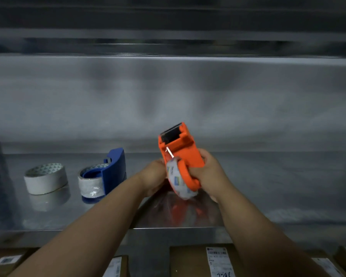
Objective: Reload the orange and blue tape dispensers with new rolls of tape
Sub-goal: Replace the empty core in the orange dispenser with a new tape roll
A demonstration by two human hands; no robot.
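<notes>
I hold the orange tape dispenser (pixel 180 152) above a steel shelf, its cutter end pointing up and away. My right hand (pixel 208 172) grips its body from the right. A roll of clear tape (pixel 178 180) with a printed core sits inside it. My left hand (pixel 154 176) presses against the roll's left side. The blue tape dispenser (pixel 112 170) stands on the shelf to the left with a roll in it. A loose white tape roll (pixel 46 177) lies further left.
The steel shelf (pixel 68 212) has a metal back wall (pixel 168 96) and a front edge near my forearms. Cardboard boxes with shipping labels (pixel 218 260) sit below the shelf edge.
</notes>
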